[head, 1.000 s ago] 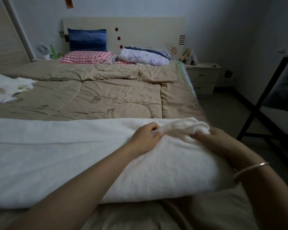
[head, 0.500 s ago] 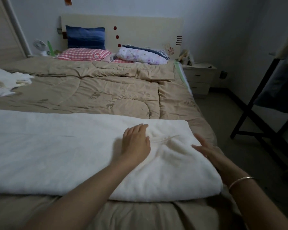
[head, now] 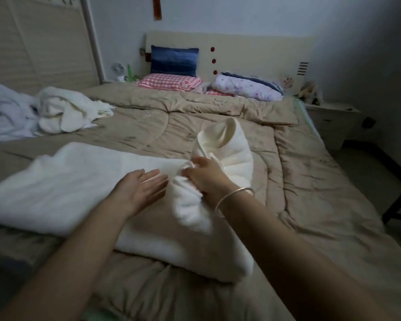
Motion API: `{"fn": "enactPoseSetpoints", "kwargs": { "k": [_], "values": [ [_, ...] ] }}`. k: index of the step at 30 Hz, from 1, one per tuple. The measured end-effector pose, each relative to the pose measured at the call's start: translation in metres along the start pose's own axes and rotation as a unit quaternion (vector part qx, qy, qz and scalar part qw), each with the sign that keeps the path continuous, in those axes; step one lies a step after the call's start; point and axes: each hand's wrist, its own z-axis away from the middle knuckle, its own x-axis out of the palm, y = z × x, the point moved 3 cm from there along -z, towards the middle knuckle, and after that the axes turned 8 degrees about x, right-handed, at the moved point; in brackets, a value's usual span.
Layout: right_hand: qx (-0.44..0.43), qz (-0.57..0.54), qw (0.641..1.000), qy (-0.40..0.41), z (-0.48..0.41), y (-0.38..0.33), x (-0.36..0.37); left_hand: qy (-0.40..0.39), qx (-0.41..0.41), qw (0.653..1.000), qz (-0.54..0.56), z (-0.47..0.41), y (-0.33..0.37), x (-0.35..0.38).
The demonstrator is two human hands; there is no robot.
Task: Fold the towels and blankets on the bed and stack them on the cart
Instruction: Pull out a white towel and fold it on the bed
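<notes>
head: blanket (head: 67, 186) gripped by right hand (head: 204, 176), apparently under left hand (head: 139, 191).

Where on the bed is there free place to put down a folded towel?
Free: the tan quilt right of the white blanket, up to the bed's edge; also the middle strip in front of the pillows. Crowded: the left side, with the crumpled towels.

The right hand (head: 204, 174) lay flat on the white blanket (head: 67, 181) a moment ago. Now it grips the blanket's end, bunched and lifted, right beside the left hand (head: 141, 188).
</notes>
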Motion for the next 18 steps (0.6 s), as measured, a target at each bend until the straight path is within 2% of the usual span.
{"fn": "enactPoseSetpoints", "kwargs": {
  "k": [3,5,8,11,15,16,18],
  "values": [
    [-0.004,0.13,0.991,-0.021,-0.018,0.022,0.053,0.071,-0.019,0.997,-0.022,0.004,0.015,-0.074],
    [-0.005,0.191,0.981,-0.036,-0.014,0.031,0.078,0.066,-0.033,0.997,0.008,0.008,0.011,-0.095],
    [-0.02,0.185,0.981,-0.053,-0.003,0.027,0.095,0.029,-0.034,0.999,-0.026,0.012,0.006,-0.101],
    [-0.048,0.184,0.98,-0.06,0.011,0.017,0.086,0.027,-0.018,0.991,-0.128,0.009,0.01,-0.093],
    [-0.045,0.123,0.986,-0.101,0.027,0.008,0.053,0.032,0.02,0.932,-0.361,0.001,0.018,-0.071],
    [-0.06,0.129,0.986,-0.085,0.028,0.006,0.04,0.028,0.025,0.911,-0.41,0.001,0.019,-0.063],
    [-0.131,0.238,0.962,0.021,0.027,0.002,0.013,0.027,0.016,0.873,-0.487,-0.001,0.021,-0.048]
  ]
}}
